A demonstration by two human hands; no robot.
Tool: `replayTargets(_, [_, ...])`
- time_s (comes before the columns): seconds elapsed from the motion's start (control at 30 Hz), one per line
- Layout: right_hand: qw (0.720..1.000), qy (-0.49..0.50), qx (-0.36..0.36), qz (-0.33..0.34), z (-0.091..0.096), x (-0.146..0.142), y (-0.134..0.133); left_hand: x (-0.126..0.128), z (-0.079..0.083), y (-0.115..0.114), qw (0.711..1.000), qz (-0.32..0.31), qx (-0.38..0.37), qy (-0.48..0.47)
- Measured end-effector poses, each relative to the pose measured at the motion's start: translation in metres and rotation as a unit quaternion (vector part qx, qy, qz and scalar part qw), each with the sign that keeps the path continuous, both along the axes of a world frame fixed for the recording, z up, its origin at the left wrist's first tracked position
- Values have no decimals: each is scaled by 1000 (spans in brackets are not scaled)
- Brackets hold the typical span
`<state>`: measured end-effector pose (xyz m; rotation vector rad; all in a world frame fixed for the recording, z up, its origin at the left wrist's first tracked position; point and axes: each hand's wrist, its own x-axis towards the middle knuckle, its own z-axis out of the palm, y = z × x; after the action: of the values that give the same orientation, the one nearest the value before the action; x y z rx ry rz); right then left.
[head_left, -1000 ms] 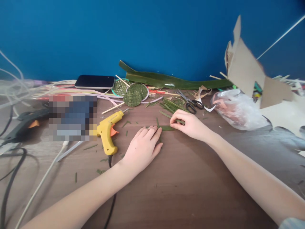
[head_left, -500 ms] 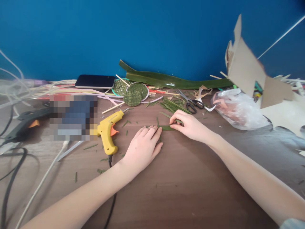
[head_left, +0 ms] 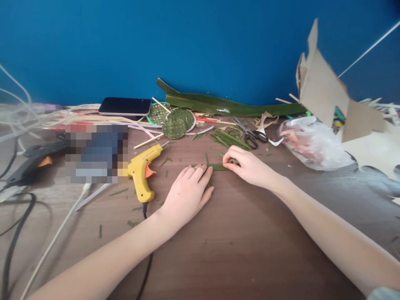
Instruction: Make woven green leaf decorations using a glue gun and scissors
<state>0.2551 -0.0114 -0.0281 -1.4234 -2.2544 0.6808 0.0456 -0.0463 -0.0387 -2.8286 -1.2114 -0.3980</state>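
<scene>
My left hand (head_left: 187, 189) lies flat on the wooden table, fingers stretched forward over one end of a green leaf strip (head_left: 218, 167). A thin crossing strip (head_left: 206, 159) pokes up past its fingertips. My right hand (head_left: 246, 166) pinches the other end of the leaf strip between thumb and fingers, low over the table. Its fingertips hide part of the strip. Just beyond that hand sit a bundle of cut leaf strips (head_left: 229, 138) and black-handled scissors (head_left: 251, 138). A yellow glue gun (head_left: 142, 175) rests left of my left hand.
Round woven leaf discs (head_left: 174, 126) and a long leaf (head_left: 225, 105) lie along the blue wall. At left are a phone (head_left: 124, 106), a black glue gun (head_left: 34, 160) and cables. A plastic bag (head_left: 315, 146) and cut cardboard (head_left: 325, 87) stand at right.
Almost nothing differs. My right hand has shifted very slightly, still pinching the leaf strip, and my left hand stays flat in place.
</scene>
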Motion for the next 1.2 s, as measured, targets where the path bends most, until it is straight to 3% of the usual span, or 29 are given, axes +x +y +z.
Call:
replayTargets(0.4, [999,36,3,-40,5,-5,-3,1,0,0,1000,0,11,14])
replayTargets(0.7, [975,166,-121,-80,13,-8,-3,1,0,0,1000,-1,17,14])
replayTargets(0.8, [972,177,-125,-95,14,-6,-2,1,0,0,1000,-1,17,14])
replayTargets(1.2, [989,39,-95,-108,12,-2,-4,0,0,0,1000,2,21,15])
